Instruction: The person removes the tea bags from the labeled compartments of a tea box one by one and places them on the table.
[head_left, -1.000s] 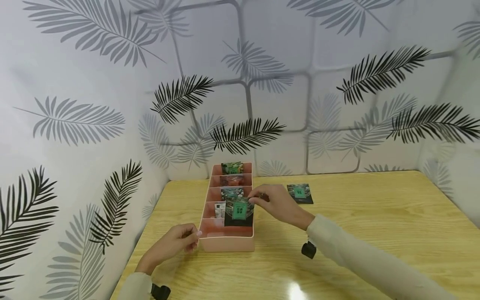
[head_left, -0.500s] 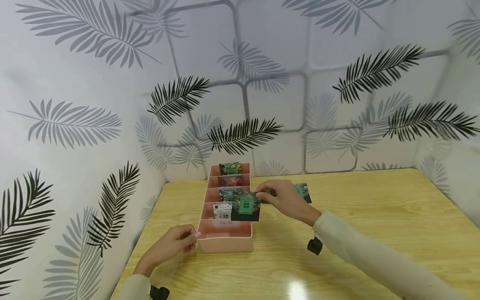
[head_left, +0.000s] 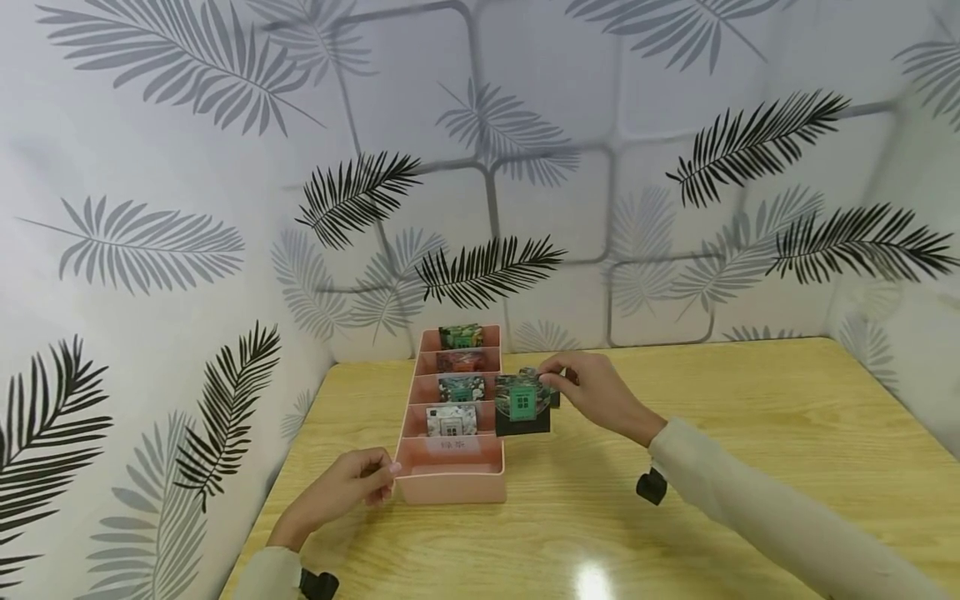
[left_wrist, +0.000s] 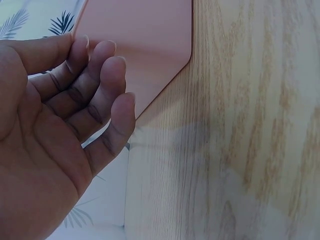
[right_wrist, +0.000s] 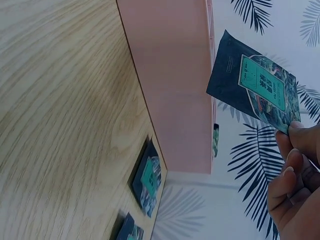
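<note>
So the right hand [head_left: 600,396] has a dark packet [head_left: 522,404] pinched by its top right corner, and it's just moved over from above the pink box [head_left: 452,490] to hang at the box's right edge. Means the white packet [head_left: 452,421], second slot from the front, is fully showing now. Left hand [head_left: 341,493] still has a grip on the box's front left corner. Two more packets [right_wrist: 148,179] lie toward the bench's [head_left: 675,367] back edge.
</note>
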